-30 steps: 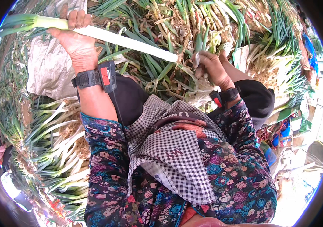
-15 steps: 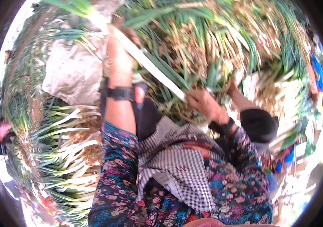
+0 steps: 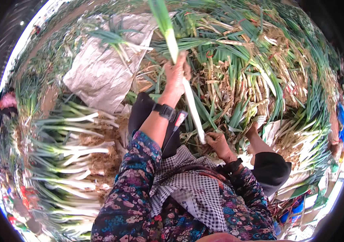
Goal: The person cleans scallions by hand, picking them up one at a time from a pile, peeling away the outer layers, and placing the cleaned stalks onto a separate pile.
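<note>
A long leek (image 3: 193,109) with a clean white stem and green top slants across the space before my lap. My left hand (image 3: 176,71) is closed round its upper stem, just below the green part. At the lower, root end, my right hand (image 3: 219,146) has its fingers curled in and pinches the tip of the stem. Those fingertips are partly hidden. Beneath the leek lies a heap of untrimmed leeks (image 3: 232,80) with dry brown outer leaves.
Rows of whitish leeks (image 3: 75,151) with roots lie to my left. More leeks (image 3: 301,141) are piled at the right. A pale crumpled sheet (image 3: 99,76) lies at the far left, with a few leeks (image 3: 121,42) on it. My bent knee (image 3: 272,169) is at the right.
The view has shifted, and the leek now stands steeper in it. My left hand appears farther right and lower. Both hands stay on the leek.
</note>
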Demonstrator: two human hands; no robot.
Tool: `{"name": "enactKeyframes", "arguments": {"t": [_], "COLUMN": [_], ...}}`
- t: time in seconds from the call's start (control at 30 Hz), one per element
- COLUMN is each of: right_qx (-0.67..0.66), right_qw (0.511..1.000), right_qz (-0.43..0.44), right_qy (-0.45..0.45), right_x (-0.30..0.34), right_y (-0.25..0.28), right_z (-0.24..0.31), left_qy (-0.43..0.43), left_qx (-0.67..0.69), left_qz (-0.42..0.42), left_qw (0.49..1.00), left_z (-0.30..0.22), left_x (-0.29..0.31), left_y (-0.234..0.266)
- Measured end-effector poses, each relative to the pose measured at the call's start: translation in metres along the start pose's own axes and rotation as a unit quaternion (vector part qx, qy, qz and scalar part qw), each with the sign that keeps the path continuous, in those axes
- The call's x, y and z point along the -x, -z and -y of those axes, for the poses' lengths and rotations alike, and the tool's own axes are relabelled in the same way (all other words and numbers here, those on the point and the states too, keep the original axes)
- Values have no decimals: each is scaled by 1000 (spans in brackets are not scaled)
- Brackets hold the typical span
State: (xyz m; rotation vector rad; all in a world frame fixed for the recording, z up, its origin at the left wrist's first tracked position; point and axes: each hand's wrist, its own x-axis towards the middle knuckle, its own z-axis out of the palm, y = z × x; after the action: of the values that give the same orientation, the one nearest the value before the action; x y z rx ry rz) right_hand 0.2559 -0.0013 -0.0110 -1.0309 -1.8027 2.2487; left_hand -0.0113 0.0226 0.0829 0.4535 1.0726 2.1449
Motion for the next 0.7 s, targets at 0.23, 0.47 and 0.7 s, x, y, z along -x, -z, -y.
{"name": "enactKeyframes", "arguments": {"t": [0.23, 0.47, 0.7], "right_qx": [-52, -199, -261], "right_qw": [995, 977, 956], "right_qz": [71, 65, 90], "right_qy": [36, -35, -96], "right_x": [21, 22, 27], "right_y": [11, 13, 15], "right_z": [-2, -16, -9], "left_qy": [41, 48, 37], "left_qx": [92, 159, 252], "left_qz": [53, 137, 195], "left_qw": [993, 977, 947], "left_z": [8, -5, -33], "left_x": [6, 16, 22], "left_y": [-15, -9, 7]}}
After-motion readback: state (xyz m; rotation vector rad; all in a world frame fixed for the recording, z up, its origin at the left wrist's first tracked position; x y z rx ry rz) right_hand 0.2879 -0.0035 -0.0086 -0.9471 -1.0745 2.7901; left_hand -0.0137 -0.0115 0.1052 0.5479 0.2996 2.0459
